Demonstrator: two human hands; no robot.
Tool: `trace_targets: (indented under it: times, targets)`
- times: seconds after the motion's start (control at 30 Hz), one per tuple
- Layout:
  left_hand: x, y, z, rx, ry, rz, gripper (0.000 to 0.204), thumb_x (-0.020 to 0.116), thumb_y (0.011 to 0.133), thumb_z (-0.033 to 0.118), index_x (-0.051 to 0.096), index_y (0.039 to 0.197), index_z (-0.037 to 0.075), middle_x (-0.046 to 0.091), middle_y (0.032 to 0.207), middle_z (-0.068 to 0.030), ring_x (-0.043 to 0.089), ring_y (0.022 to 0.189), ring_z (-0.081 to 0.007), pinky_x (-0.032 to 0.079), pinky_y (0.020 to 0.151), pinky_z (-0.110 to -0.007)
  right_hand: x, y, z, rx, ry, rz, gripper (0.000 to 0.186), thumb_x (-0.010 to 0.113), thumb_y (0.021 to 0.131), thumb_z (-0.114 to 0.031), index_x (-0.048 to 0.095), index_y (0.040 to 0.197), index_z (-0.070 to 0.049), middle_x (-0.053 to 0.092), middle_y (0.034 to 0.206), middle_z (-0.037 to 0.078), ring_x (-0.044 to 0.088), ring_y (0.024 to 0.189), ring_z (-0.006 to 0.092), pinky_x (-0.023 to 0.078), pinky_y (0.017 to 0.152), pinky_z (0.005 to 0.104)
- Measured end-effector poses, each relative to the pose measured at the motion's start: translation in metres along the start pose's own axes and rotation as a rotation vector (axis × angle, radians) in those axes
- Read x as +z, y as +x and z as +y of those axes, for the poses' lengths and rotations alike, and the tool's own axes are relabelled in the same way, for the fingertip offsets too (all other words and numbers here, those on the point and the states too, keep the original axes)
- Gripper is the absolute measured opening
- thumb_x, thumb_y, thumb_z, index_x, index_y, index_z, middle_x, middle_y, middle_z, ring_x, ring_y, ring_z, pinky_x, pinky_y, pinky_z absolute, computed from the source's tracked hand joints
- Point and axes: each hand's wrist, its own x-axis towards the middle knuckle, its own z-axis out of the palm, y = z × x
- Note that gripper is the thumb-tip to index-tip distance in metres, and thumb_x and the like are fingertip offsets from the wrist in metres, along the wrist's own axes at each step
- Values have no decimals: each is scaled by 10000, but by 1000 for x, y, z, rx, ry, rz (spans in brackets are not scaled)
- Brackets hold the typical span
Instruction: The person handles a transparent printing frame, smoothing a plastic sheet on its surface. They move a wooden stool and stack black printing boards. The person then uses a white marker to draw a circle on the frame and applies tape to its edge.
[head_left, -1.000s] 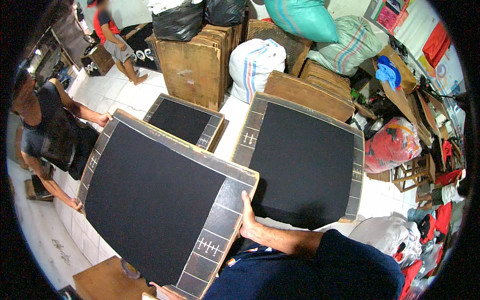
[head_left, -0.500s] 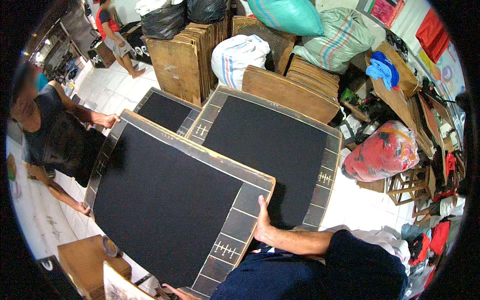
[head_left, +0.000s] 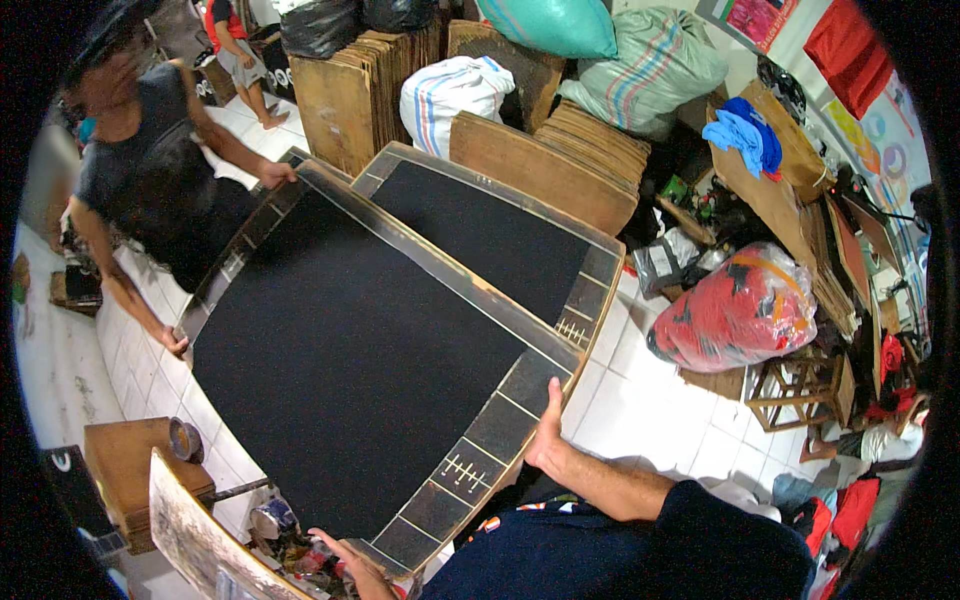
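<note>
A large flat board (head_left: 350,340) with a matte black middle, dark squared borders and white tick marks is held level in front of me. My right hand (head_left: 548,435) grips its near right edge, thumb on top and fingers hidden beneath. At its near lower corner my left hand (head_left: 345,560) supports the edge, thumb showing and the other fingers mostly out of sight. Opposite me a co-worker holds the far left edge with one hand (head_left: 278,175) at the upper corner and another hand (head_left: 175,342) lower down. A second similar board (head_left: 480,220) lies behind, partly covered from view.
Beyond stand stacked wooden boards (head_left: 345,110), with a white sack (head_left: 455,100) and green sacks (head_left: 650,70) around them. A plastic-wrapped red bundle (head_left: 735,310) and a wooden stool (head_left: 800,390) are to the right. A brown box (head_left: 130,465) sits at the lower left.
The held board has shifted right and its far end has swung farther away, covering more of the second board. The co-worker has moved along with it. My hands keep their hold.
</note>
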Motion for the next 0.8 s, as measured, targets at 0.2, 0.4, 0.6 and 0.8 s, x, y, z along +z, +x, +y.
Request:
trace_targets:
  times: [0.2, 0.4, 0.6, 0.8]
  targets:
    - [0, 0, -75, 39, 917, 204, 1227, 404, 750, 959, 138, 1620, 136, 230, 1644, -143, 307, 1455, -388, 260, 1171, -562, -50, 32, -77, 6, 24, -2, 1087, 515, 735, -910, 504, 1457, -98, 461, 1520, 182, 411, 1391, 388, 274, 1164, 586]
    - [18, -16, -194, -5, 769, 42, 1363, 414, 645, 1025, 202, 1606, 82, 249, 1642, -161, 304, 1457, -397, 261, 1166, -581, -48, 88, -199, 87, -17, -56, 1080, 499, 720, -931, 549, 1415, -106, 523, 1458, 175, 480, 1328, 382, 336, 1120, 594]
    - [36, -17, -301, -40, 501, -25, 1224, 396, 754, 958, 245, 1597, 83, 248, 1646, -160, 281, 1469, -388, 237, 1196, -541, -16, 130, -307, 61, -158, -141, 1067, 470, 761, -917, 530, 1428, -87, 522, 1452, 188, 493, 1317, 384, 355, 1105, 602]
    - [61, -36, -319, 115, 637, -42, 1149, 394, 801, 921, 254, 1593, 100, 266, 1641, -143, 299, 1463, -384, 249, 1199, -519, -20, 159, -330, 70, -148, -131, 935, 504, 832, -825, 532, 1410, -91, 542, 1405, 203, 522, 1265, 379, 375, 1104, 576]
